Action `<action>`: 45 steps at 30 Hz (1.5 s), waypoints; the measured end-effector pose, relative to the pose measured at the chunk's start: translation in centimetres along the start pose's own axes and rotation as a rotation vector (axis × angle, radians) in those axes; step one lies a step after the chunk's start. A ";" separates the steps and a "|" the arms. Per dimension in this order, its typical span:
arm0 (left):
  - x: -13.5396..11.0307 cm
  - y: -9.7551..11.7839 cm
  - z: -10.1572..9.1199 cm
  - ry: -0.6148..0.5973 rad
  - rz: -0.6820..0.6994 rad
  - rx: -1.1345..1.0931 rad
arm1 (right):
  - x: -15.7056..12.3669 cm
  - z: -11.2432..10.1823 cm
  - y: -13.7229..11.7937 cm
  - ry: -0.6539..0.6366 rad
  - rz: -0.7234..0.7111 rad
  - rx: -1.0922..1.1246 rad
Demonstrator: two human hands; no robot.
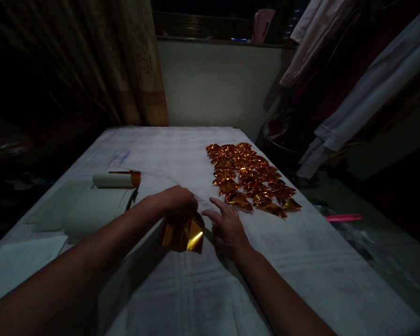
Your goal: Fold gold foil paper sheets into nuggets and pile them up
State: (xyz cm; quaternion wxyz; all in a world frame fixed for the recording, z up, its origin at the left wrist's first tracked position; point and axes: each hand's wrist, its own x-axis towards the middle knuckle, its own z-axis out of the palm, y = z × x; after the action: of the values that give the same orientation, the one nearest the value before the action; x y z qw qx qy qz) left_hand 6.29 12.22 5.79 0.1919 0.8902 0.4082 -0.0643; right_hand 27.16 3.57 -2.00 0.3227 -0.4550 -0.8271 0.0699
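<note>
A shiny gold foil paper (195,234), creased and partly folded, stands on the table in front of me. My left hand (178,200) is closed over its top edge, the fingers curled down and partly hidden. Just right of the foil, my right hand (228,227) has its thumb and index finger apart, pointing left, with nothing visible in it. Beyond my right hand lie several folded gold foil pieces (245,173), set out in rows toward the far right edge of the table.
Pale paper sheets (91,210) and a rolled sheet (112,180) with a gold edge lie on the left of the cloth-covered table (154,154). A curtain (136,60) hangs behind. Clothes (357,88) hang at the right, above a pink handle (343,217) beside the table.
</note>
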 end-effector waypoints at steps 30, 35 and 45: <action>-13.0 5.7 10.4 0.612 -0.082 0.073 | -0.8 -1.1 -2.3 -0.260 -0.252 0.051; -13.2 5.8 11.2 0.647 -0.124 0.010 | -1.1 -1.1 -1.7 -0.203 -0.200 0.137; -12.4 6.2 10.2 0.591 -0.273 -0.094 | -0.6 -0.4 -1.5 -0.188 -0.001 0.094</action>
State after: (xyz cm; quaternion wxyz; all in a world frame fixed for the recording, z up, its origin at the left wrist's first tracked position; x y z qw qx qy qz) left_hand 3.22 -4.20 1.62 0.0955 0.7976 0.5643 0.1904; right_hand 26.53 2.22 -1.38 0.2648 -0.4302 -0.8498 0.1505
